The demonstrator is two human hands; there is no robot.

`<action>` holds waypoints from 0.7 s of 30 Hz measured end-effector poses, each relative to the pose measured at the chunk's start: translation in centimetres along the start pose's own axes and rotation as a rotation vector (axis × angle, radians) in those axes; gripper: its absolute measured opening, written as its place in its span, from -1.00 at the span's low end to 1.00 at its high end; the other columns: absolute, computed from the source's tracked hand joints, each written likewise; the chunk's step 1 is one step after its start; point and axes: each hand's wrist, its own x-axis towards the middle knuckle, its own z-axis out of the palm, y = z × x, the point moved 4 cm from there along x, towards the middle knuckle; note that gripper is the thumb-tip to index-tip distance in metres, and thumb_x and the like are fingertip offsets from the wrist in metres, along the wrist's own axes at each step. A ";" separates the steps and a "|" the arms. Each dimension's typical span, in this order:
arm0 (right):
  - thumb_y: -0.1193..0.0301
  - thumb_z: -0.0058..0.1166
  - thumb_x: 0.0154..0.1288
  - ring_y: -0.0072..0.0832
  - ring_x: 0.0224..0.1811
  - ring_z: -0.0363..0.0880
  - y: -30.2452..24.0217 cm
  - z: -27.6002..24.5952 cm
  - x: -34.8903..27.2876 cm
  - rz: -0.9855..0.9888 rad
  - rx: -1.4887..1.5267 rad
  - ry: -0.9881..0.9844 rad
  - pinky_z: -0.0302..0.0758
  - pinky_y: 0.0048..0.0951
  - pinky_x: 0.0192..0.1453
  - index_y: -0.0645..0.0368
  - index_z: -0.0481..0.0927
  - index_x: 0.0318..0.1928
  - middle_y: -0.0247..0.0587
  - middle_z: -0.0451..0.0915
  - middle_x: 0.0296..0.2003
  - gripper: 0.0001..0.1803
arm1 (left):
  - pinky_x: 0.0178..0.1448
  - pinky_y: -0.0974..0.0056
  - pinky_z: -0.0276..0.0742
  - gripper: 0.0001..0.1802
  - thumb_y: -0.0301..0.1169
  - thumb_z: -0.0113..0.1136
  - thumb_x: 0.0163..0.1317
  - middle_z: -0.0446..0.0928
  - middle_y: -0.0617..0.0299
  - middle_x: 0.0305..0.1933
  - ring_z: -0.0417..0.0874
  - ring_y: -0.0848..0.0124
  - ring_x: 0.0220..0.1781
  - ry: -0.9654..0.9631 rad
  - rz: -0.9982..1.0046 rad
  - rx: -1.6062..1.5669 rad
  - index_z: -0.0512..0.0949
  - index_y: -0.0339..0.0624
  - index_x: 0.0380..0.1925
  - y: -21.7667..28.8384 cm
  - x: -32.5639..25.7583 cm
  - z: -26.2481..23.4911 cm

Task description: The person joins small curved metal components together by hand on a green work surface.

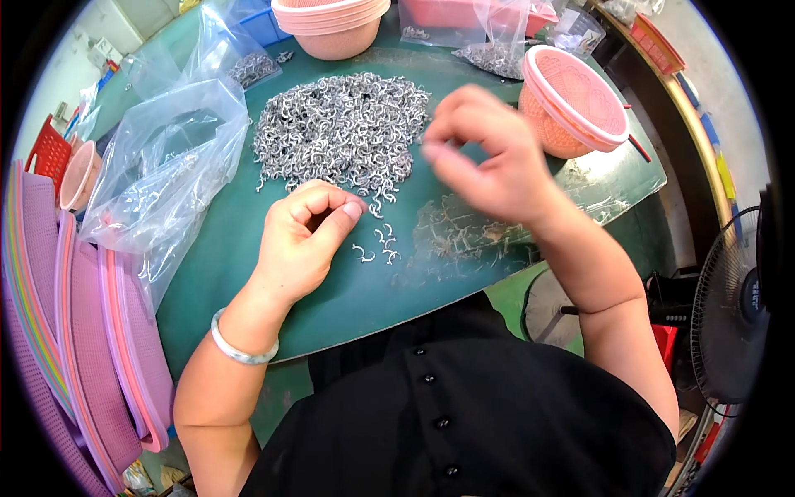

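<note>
A large heap of small curved silver metal pieces (pixel 339 124) lies on the green tabletop. At its near edge is my left hand (pixel 302 240), thumb and forefinger pinched together; whatever is between the tips is too small to make out. Several loose curved metal pieces (pixel 387 240) lie just right of those fingertips. My right hand (pixel 493 161) is raised to the right of the heap, slightly blurred, its fingers curled and the thumb close to the forefinger. Anything in that pinch cannot be made out. A pale bangle (pixel 242 352) circles my left wrist.
A clear plastic bag (pixel 170 166) slumps left of the heap. Stacked pink baskets (pixel 331 33) stand behind it; more pink baskets (pixel 571 99) tilt at the right. Bagged metal pieces (pixel 493 58) lie at the back. Purple baskets (pixel 91 323) crowd the left; a black fan (pixel 729 306) stands right.
</note>
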 end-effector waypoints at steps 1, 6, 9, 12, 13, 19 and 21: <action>0.60 0.10 -0.08 -0.35 -0.44 0.47 -0.1 -1.3 0.6 -0.044 -0.104 -0.005 0.40 -0.45 -0.34 0.23 0.48 -0.50 -0.21 0.47 -0.51 -0.92 | -0.20 0.46 0.29 -0.91 -0.52 0.08 0.17 0.46 0.30 -0.39 0.39 0.59 -0.33 -0.003 0.020 0.077 0.54 -0.31 -0.45 0.1 0.0 -0.1; 0.60 0.05 0.09 -0.51 -0.44 0.46 0.0 -8.0 2.2 -0.089 -0.704 0.169 0.41 -0.58 -0.32 0.34 0.52 -0.36 -0.24 0.48 -0.43 -0.93 | -0.23 0.46 0.30 -0.94 -0.56 0.09 0.13 0.45 0.29 -0.42 0.40 0.58 -0.36 0.031 0.037 0.185 0.54 -0.31 -0.46 -0.3 -0.3 -0.4; 0.49 -0.02 0.16 -0.31 -0.41 0.49 2.4 -12.7 1.0 0.119 -1.091 0.021 0.43 -0.50 -0.31 0.27 0.53 -0.32 -0.20 0.48 -0.40 -0.88 | -0.40 0.43 0.31 -0.96 -0.56 0.17 0.05 0.41 0.31 -0.53 0.39 0.56 -0.47 0.044 0.143 0.273 0.58 -0.23 -0.46 0.8 0.1 0.3; 0.50 -0.03 0.16 -0.29 -0.40 0.49 2.6 -13.1 0.3 0.082 -1.182 -0.011 0.43 -0.49 -0.30 0.27 0.53 -0.31 -0.20 0.48 -0.40 -0.88 | -0.39 0.40 0.35 -0.93 -0.58 0.18 0.01 0.41 0.28 -0.51 0.43 0.50 -0.46 0.021 0.142 0.328 0.58 -0.23 -0.45 0.9 0.2 0.9; 0.53 -0.02 0.15 -0.29 -0.40 0.49 2.9 -11.7 0.5 0.043 -1.084 0.009 0.42 -0.48 -0.29 0.27 0.52 -0.30 -0.21 0.48 -0.41 -0.89 | -0.38 0.38 0.37 -0.92 -0.59 0.19 -0.01 0.42 0.26 -0.50 0.45 0.46 -0.45 0.006 0.167 0.385 0.58 -0.23 -0.45 0.7 -0.2 0.6; 0.54 0.12 -0.08 -0.21 -0.31 0.42 0.0 -0.1 -1.2 -0.119 -0.113 -0.546 0.40 -0.29 -0.26 0.18 0.49 -0.47 -0.21 0.39 -0.47 -0.90 | -0.31 0.28 0.42 -0.89 -0.54 0.24 -0.06 0.43 0.22 -0.48 0.49 0.29 -0.39 -0.108 0.287 0.524 0.58 -0.18 -0.46 0.8 -0.4 1.4; 0.52 0.15 -0.05 -0.26 -0.35 0.43 0.3 2.0 -1.9 -0.110 0.032 -0.628 0.39 -0.33 -0.29 0.16 0.53 -0.45 -0.25 0.40 -0.47 -0.91 | -0.29 0.26 0.42 -0.89 -0.51 0.26 -0.07 0.43 0.23 -0.48 0.49 0.27 -0.36 -0.128 0.284 0.562 0.59 -0.16 -0.47 0.7 -0.3 1.7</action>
